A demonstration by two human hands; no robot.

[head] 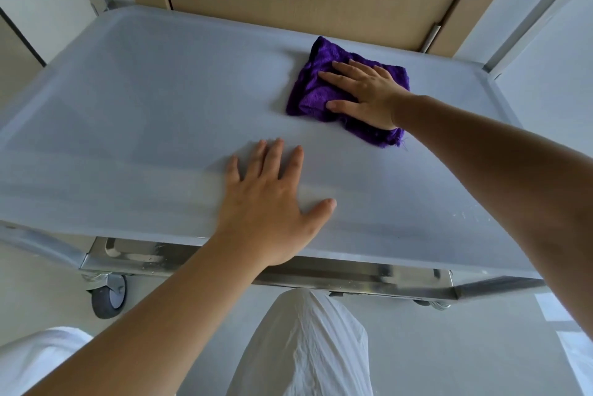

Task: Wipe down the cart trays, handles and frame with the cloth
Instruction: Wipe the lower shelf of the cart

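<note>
Right hand (365, 92) flat on the purple cloth (321, 91), fingers straight and spread, pressing it onto the top tray (144, 100) out at about one o'clock, near the far rim; left hand (272, 200) also flat, fingers splayed, holding nothing, braced on the bare tray at six o'clock by the near edge; so the top tray is the step in hand, and I can't say how much of it has been covered, no damp streaks show plainly (some pale specks sit at four o'clock near the rim, apparently not yet wiped); by my reckoning most of the job remains; the frame post (532, 7) at two o'clock, the lower tray (160, 254) glimpsed beneath at seven o'clock, and the handles all look untouched by the cloth right now.
</note>
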